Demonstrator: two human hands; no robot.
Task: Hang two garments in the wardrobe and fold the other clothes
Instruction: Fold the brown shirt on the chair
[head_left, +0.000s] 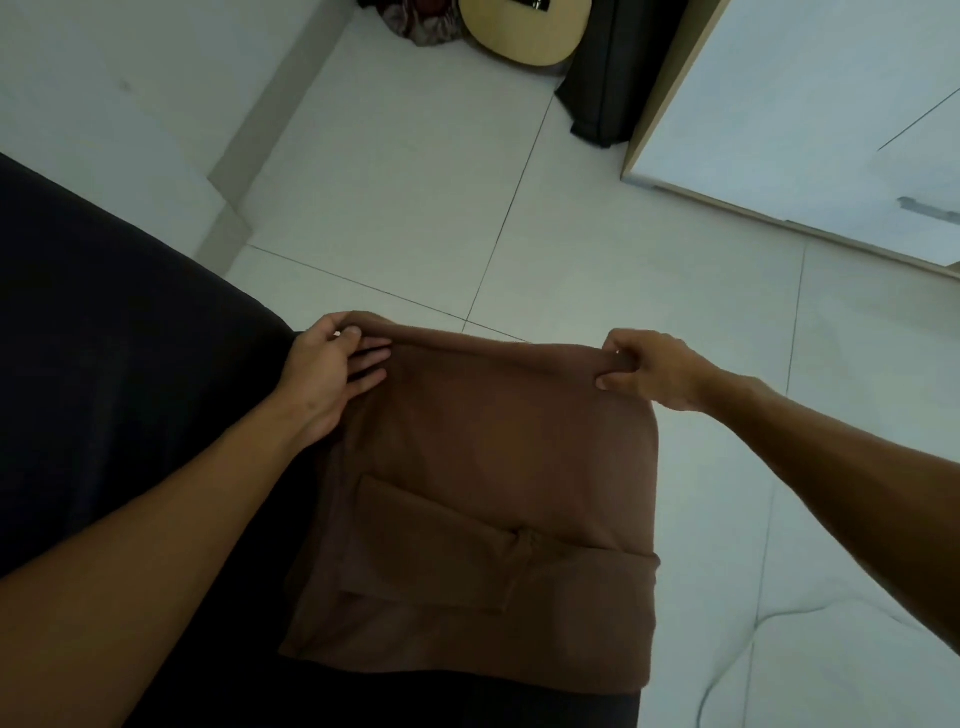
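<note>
A person's two bare arms reach forward from the bottom of the view. The left hand (332, 364) pinches the upper left corner of a brown garment (488, 499), thumb on top and fingers (371, 358) spread flat against the cloth underneath the folded edge. The right hand (649, 371) is closed in a loose fist around the upper right corner of the same garment, the cloth bunched between thumb and curled fingers. Between the two hands the top edge of the garment is pulled nearly straight, forming a rolled fold.

The brown garment hangs or lies below the hands in a roughly square shape, already folded at least once. A narrower folded strip, possibly a sleeve, crosses its lower half at a slant. The garment's left side and bottom edge rest against a black surface (104, 364) that fills the left side and bottom of the view; whether this is a bed or a sofa cannot be told.

Beyond the hands is a floor (415, 208) of large pale tiles with thin dark seams. At the top centre, the rounded body of a light wooden guitar (519, 36) leans near a dark upright object (608, 88). To the upper right stands a white cabinet (779, 119) with a pale wood edge. A thin white cable (779, 623) curves across the floor at the lower right.
</note>
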